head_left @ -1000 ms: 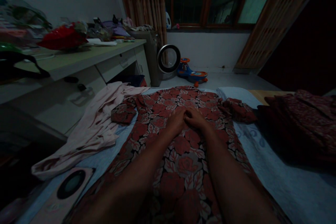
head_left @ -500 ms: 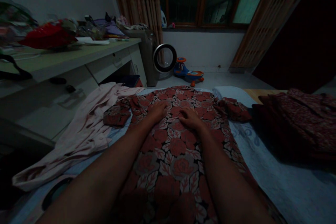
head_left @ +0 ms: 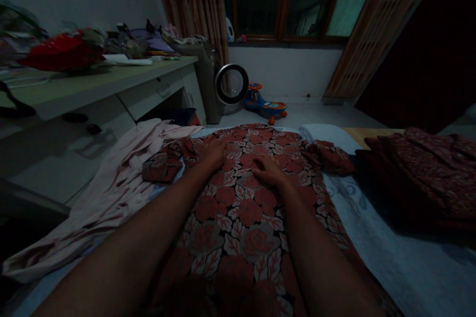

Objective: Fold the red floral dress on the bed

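Note:
A red and grey floral dress with short sleeves lies spread out over the light blue bed cover. My left hand rests palm down on its upper left part, near the left sleeve. Toward the middle of the upper part, my right hand touches the cloth with its fingers loosely bent and apart. Neither hand grips the fabric. The right sleeve lies out to the side, slightly rumpled.
A pale pink garment lies crumpled at left. Dark red folded clothes are stacked at right. Beyond the bed are a cluttered desk, a washing machine with its round door open, and a blue ride-on toy.
My left hand has slid left across the dress, away from my right hand. My right hand has stayed almost in place. The view has shifted slightly.

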Motion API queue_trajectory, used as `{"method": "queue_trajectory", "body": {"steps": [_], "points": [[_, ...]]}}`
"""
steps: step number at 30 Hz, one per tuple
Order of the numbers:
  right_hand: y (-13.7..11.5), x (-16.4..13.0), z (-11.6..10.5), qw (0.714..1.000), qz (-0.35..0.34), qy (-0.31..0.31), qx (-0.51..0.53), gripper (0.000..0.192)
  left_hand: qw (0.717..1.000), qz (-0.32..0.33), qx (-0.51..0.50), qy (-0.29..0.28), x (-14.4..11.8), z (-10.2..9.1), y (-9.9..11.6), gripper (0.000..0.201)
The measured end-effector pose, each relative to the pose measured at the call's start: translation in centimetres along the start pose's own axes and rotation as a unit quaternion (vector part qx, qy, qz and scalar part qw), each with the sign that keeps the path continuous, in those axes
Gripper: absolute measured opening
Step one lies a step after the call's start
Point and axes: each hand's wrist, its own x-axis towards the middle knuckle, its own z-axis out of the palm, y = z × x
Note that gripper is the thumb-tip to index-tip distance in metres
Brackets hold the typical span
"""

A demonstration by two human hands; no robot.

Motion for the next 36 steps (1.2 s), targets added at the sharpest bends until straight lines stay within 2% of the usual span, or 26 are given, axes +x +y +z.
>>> {"method": "queue_trajectory", "body": {"steps": [2,4,7,9,11,12,14,16,19,21,23,26,30,33,36], "points": [[0.0,0.0,-0.1,1.0,0.005,-0.004,0.001,0.038,0.999,0.05,-0.004,0.0,0.1,0.6,1.1,0.033],[-0.1,0.0,-0.1,1.0,0.008,-0.007,0.004,0.038,0.999,0.051,-0.009,-0.005,0.3,1.1,1.6,0.031],[-0.2,0.0,-0.3,1.0,0.001,-0.009,0.009,0.039,1.0,-0.001,-0.009,-0.004,0.9,1.4,1.4,0.035],[-0.2,0.0,-0.3,1.0,-0.004,-0.006,0.01,0.038,0.998,-0.058,-0.001,0.009,1.4,1.3,1.4,0.04],[-0.2,0.0,-0.3,1.0,-0.007,-0.002,0.012,0.038,0.994,-0.109,-0.006,0.03,1.6,1.0,2.2,0.044],[-0.1,0.1,-0.2,1.0,-0.006,-0.002,0.012,0.039,0.992,-0.121,-0.018,0.039,1.6,0.9,2.9,0.045],[0.1,0.2,-0.1,1.0,-0.007,-0.003,0.012,0.04,0.992,-0.101,-0.068,0.034,1.4,0.8,5.0,0.045],[0.5,0.4,0.1,0.999,-0.015,-0.004,0.029,0.042,0.989,-0.064,-0.133,-0.006,0.8,1.0,7.5,0.043],[1.4,0.7,0.3,0.993,-0.039,0.011,0.114,0.047,0.987,-0.029,-0.157,-0.03,-0.7,1.9,10.8,0.036],[2.2,0.7,0.2,0.986,-0.034,0.034,0.157,0.051,0.987,-0.019,-0.159,-0.024,-1.8,2.5,12.2,0.035],[3.0,0.7,-0.1,0.989,0.004,0.063,0.137,0.051,0.99,-0.004,-0.144,0.003,-2.8,3.2,12.8,0.037],[4.0,0.4,-0.9,0.991,0.093,0.094,0.033,0.041,0.993,0.017,-0.109,0.036,-3.6,3.8,12.9,0.039],[5.0,-0.3,-1.8,0.971,0.189,0.125,-0.071,0.028,0.995,0.035,-0.092,0.031,-3.5,3.9,12.5,0.035],[5.1,-0.9,-2.0,0.952,0.238,0.166,-0.1,0.032,0.995,0.039,-0.088,0.026,-3.0,3.6,12.2,0.034],[4.8,-1.1,-2.0,0.938,0.275,0.174,-0.12,0.037,0.995,0.028,-0.086,0.031,-2.5,3.2,12.0,0.037]]}}
